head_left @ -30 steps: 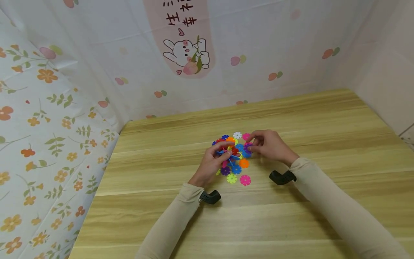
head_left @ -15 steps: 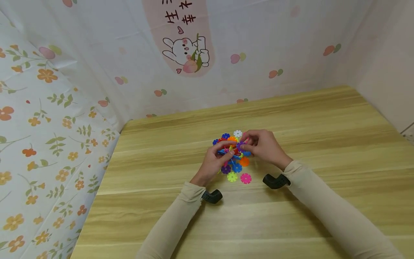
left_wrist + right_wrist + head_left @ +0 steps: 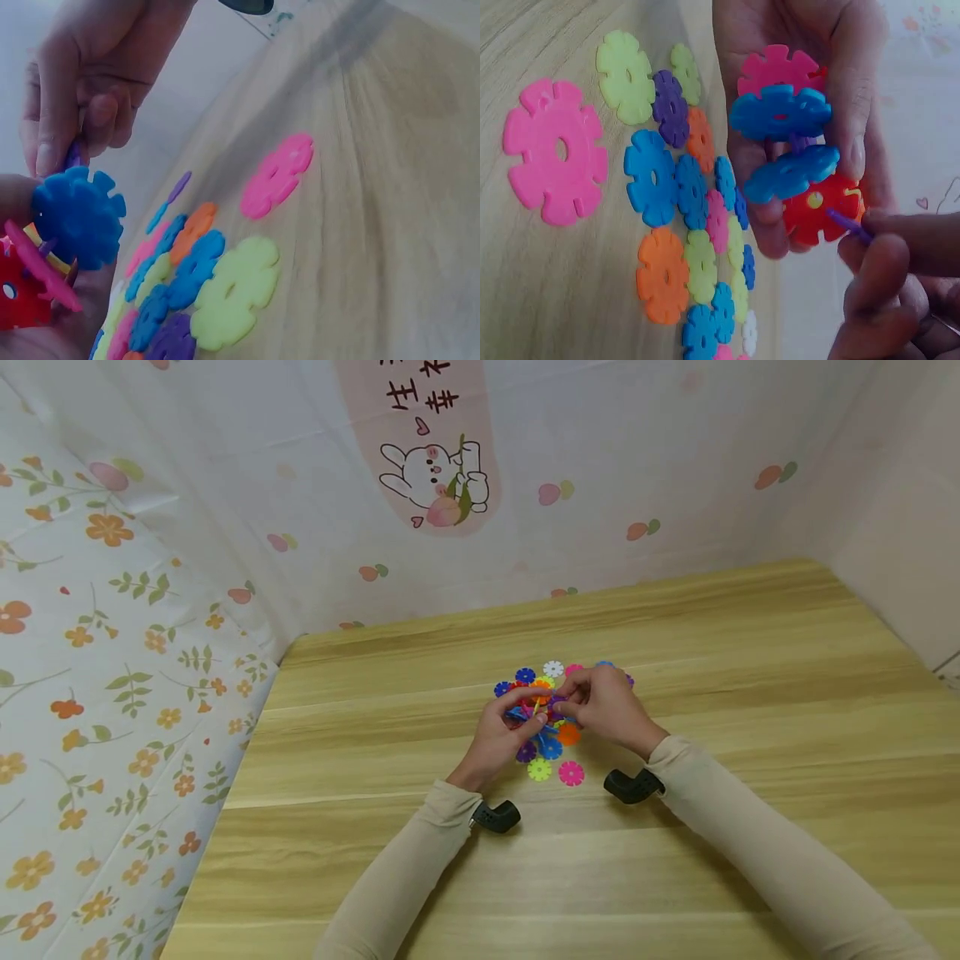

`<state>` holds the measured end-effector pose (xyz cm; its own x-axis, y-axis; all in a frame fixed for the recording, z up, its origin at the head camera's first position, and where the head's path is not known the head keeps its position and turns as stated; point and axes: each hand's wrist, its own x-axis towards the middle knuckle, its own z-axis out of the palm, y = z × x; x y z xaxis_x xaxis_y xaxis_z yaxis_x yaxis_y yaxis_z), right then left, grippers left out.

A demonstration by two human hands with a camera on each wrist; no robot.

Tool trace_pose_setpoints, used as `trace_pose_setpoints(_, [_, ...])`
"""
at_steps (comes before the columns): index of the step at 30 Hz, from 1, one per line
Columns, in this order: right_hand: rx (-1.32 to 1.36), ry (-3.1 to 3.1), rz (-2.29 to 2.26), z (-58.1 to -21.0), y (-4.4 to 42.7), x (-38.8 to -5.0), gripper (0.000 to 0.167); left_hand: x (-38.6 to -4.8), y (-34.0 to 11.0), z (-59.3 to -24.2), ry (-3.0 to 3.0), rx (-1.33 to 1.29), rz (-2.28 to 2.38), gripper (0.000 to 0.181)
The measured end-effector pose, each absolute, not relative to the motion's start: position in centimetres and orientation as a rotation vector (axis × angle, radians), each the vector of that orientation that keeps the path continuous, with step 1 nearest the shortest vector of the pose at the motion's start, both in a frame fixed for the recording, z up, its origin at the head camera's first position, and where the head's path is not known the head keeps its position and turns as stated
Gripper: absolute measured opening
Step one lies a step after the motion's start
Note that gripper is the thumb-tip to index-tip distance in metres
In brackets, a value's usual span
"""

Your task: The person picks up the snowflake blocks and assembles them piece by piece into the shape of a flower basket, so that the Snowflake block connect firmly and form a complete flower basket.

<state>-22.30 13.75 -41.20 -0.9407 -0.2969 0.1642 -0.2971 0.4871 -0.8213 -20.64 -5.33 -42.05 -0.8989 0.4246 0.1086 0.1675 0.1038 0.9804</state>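
A cluster of interlocked plastic snowflake discs is in my left hand [image 3: 495, 739], gripped by curled fingers and thumb. In the right wrist view it has a pink disc [image 3: 778, 66], an upper blue disc [image 3: 780, 112], a lower blue disc [image 3: 793, 174] and a red disc [image 3: 806, 217]. My right hand [image 3: 611, 710] pinches a purple snowflake disc [image 3: 849, 225] between thumb and fingers, edge-on beside the red disc. Whether the two touch, I cannot tell. The left wrist view shows that purple disc [image 3: 73, 155] close to a blue disc [image 3: 79, 217] of the cluster.
Loose snowflake discs lie flat on the wooden table [image 3: 360, 727] under and around the hands. Nearest the front are a pink disc [image 3: 572, 773] and a yellow-green disc [image 3: 539, 769]. A white disc [image 3: 553, 669] lies farther back. A patterned curtain [image 3: 637, 443] hangs behind the table.
My right hand has brought the purple disc leftward from the loose discs to the cluster. The left hand stays nearly in place, holding the cluster.
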Motion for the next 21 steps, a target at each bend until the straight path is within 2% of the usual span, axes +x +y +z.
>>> trace_pose_setpoints(10, [0.594,-2.746,1.451,-41.7,14.7,-22.1,0.011,-21.0,-6.5,-41.6,2.198,0.487,1.881,0.028])
trace_pose_setpoints(13, [0.709,-2.861,1.29,-41.9,14.8,-21.4,0.011,-21.4,-7.0,-42.2,2.175,0.418,1.939,0.028])
trace_pose_setpoints(17, [0.896,-2.98,1.055,-42.1,14.3,-20.1,0.021,-22.1,-7.5,-43.5,2.08,0.419,2.009,0.025])
trace_pose_setpoints(21, [0.941,-3.038,0.858,-42.4,13.5,-18.7,0.029,-22.4,-7.6,-44.2,2.022,0.476,2.039,0.024])
